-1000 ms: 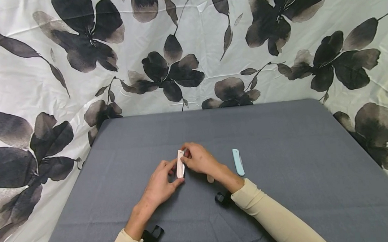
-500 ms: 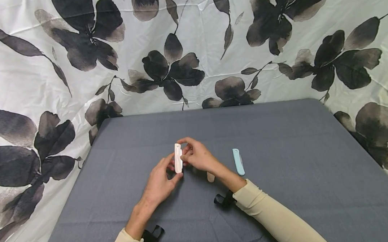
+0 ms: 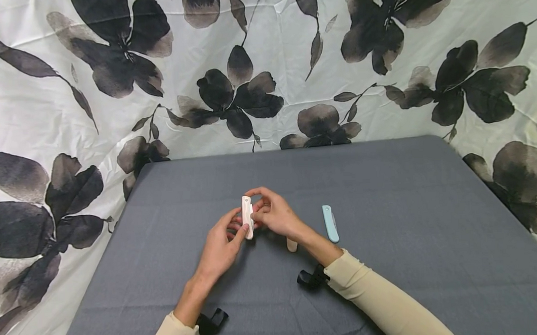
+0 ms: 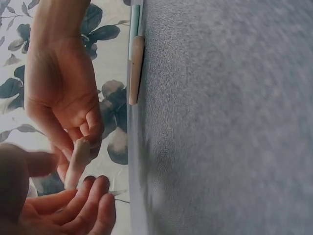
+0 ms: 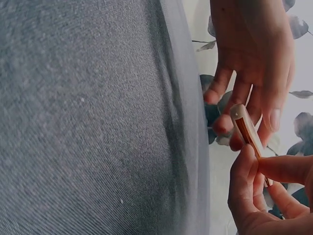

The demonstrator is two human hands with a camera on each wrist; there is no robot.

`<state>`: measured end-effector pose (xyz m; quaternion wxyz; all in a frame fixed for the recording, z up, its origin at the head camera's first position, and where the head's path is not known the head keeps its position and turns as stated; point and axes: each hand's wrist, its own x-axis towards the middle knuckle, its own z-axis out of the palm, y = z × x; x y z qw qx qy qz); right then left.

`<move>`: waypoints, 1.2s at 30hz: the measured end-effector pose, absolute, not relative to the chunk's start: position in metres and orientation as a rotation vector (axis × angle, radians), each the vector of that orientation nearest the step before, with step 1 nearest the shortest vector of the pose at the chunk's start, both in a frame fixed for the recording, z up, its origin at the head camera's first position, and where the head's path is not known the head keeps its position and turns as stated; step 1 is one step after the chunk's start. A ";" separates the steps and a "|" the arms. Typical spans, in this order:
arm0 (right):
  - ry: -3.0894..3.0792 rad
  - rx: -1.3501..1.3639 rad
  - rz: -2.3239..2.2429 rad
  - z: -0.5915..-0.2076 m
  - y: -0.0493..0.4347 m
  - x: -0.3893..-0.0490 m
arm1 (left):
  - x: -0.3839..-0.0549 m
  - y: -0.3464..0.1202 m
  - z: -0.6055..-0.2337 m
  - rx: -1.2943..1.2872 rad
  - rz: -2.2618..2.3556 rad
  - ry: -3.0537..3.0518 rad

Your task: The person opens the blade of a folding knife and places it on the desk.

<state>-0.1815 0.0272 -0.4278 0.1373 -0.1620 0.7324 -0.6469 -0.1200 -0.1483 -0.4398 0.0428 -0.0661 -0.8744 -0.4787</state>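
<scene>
A folding knife (image 3: 246,213) with a pale pink handle is held upright above the table. My right hand (image 3: 276,217) pinches it between thumb and fingers from the right side. From the left, my left hand (image 3: 219,247) surrounds its lower end with loosely spread fingers, the thumb in front. In the right wrist view, a gap shows between the left thumb and the knife handle (image 5: 250,133); whether a left finger touches it is hard to tell. The blade looks folded in, with a thin light edge along the right side.
A light blue folding knife (image 3: 330,224) lies on the grey cloth-covered table (image 3: 387,207) right of the hands. Partly hidden under the right wrist is a tan-handled one (image 3: 292,245). Black wrist mounts (image 3: 311,277) hang by both forearms. A floral curtain (image 3: 253,33) stands behind.
The pale pink knife has risen slightly away from the table with both hands. My left thumb has moved from below the knife's lower end up to its front.
</scene>
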 end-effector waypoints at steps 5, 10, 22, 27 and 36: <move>2.123 -0.520 -1.865 -0.430 0.026 -0.180 | -0.125 -0.150 -0.442 -0.142 -1.676 -2.567; 2.142 -0.574 -1.845 -0.431 0.025 -0.177 | -0.126 -0.150 -0.443 -0.112 -1.870 -2.489; 2.217 -0.615 -1.765 -0.431 0.027 -0.173 | -0.126 -0.152 -0.446 -0.063 -1.965 -2.424; 2.239 -0.635 -1.739 -0.431 0.030 -0.173 | -0.125 -0.154 -0.447 -0.079 -1.943 -2.439; 2.325 -0.682 -1.636 -0.431 0.038 -0.176 | -0.124 -0.156 -0.449 -0.081 -1.955 -2.451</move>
